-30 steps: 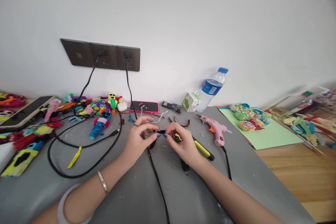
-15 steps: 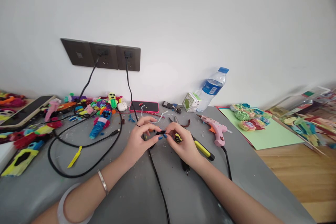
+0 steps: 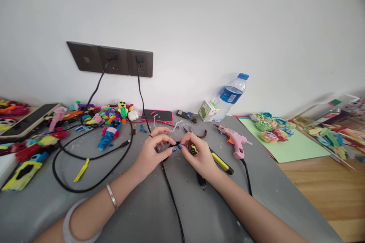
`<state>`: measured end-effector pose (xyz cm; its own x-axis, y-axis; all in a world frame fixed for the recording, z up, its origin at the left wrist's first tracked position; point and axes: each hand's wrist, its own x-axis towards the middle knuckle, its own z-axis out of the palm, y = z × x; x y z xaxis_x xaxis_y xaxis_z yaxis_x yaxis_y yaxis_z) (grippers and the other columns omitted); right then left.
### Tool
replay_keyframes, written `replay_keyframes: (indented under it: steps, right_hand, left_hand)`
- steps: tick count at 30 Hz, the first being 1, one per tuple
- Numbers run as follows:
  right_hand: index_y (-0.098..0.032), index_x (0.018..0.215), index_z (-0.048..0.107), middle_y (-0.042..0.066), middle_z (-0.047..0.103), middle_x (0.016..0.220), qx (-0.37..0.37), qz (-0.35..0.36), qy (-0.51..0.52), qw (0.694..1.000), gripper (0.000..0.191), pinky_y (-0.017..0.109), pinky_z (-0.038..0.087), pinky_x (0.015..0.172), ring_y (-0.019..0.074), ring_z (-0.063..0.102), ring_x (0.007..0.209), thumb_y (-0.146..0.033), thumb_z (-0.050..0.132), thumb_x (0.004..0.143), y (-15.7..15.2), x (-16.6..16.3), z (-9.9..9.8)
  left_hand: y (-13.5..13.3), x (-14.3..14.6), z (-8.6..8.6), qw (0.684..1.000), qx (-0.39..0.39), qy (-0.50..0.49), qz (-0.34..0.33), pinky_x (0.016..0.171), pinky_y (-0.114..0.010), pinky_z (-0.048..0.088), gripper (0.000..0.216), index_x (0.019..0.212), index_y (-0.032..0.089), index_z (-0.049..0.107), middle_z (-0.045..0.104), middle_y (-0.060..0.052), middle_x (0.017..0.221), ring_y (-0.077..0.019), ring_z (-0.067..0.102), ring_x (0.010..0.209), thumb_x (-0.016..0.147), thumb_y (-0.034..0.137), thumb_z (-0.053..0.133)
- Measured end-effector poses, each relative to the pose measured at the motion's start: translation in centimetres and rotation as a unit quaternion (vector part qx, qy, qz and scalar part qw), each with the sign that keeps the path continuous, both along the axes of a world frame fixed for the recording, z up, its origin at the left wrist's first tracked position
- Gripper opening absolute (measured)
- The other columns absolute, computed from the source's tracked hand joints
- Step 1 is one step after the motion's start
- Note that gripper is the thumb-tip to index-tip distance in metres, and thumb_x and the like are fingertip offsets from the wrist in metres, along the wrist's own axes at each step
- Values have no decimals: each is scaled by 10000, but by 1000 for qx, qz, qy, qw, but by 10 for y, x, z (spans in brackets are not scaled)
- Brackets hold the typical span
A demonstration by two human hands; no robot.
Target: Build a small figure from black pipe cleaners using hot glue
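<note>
One left hand (image 3: 149, 153) and one right hand (image 3: 200, 157), fingertips pinching one small black piece (image 3: 176, 144) between them, over the grey counter (image 3: 202, 212). About it: one pink plastic glue gun (image 3: 238, 145), three o'clock; one clear blue-capped plastic bottle (image 3: 230, 97), between one and two; one pink-edged black phone (image 3: 159, 115), eleven.

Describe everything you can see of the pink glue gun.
The pink glue gun, plastic-looking, lies on its side on the gray table, beyond and right of the right hand. Its tip points away and to the left; an orange trigger and a red switch show. A translucent stick pokes from the back, and a black cord leaves the handle. No hand touches it.
</note>
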<state>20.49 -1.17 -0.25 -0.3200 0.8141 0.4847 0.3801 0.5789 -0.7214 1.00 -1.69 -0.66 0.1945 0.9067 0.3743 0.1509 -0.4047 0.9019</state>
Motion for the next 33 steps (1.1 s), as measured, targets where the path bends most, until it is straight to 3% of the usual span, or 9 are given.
replay_keyframes:
  steps: [10,18,26,33]
  right_hand:
    - [-213,843,539,-11,551,729,-14,-41,4,999,62,265,388,592,140,471,619,-174,539,892,1,1,3]
    - [-215,851,534,3,566,780,-19,-68,35,997,58,263,405,610,147,495,660,-175,526,892,2,2,2]
    - [-215,859,534,6,562,788,-30,-71,56,995,53,266,412,619,152,504,680,-180,525,898,4,3,0]
    - [-214,850,528,2,561,760,-17,-46,28,998,68,268,401,595,143,482,633,-172,524,902,1,1,2]
  left_hand:
    - [-1,1,3,999,-46,-12,-16,740,-296,473,40,816,188,707,579,-103,1236,-193,623,941,795,214,686]
    - [3,0,3,991,-104,-76,-22,747,-281,502,56,802,166,701,577,-119,1215,-202,612,982,779,218,696]
    - [7,-2,-4,987,-109,-116,-34,724,-274,475,124,755,163,709,666,-84,930,-222,619,975,787,279,738]
    - [6,-1,-1,985,-128,-110,-21,737,-264,463,308,683,173,546,626,-37,867,-174,604,843,804,394,724]
